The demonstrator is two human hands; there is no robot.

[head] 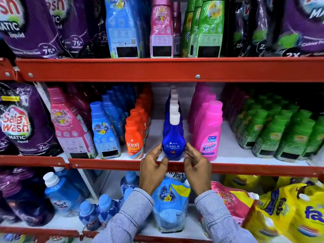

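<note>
A dark blue Ujala bottle [173, 142] with a white cap stands upright at the front edge of the middle shelf [112, 164], first in a row of the same bottles. My left hand [152, 170] is at its lower left, with loosely bent fingertips touching the bottle's side. My right hand [197, 170] mirrors it on the lower right, fingertips against the other side. Neither hand wraps around the bottle. Both sleeves are striped.
Orange Revive bottles [134, 137] stand just to the left and pink Vanish bottles [208, 132] just to the right. Blue and pink softener bottles stand further left, green ones [273, 134] right. Red shelf rails run above [157, 69] and below. Pouches fill the lower shelf.
</note>
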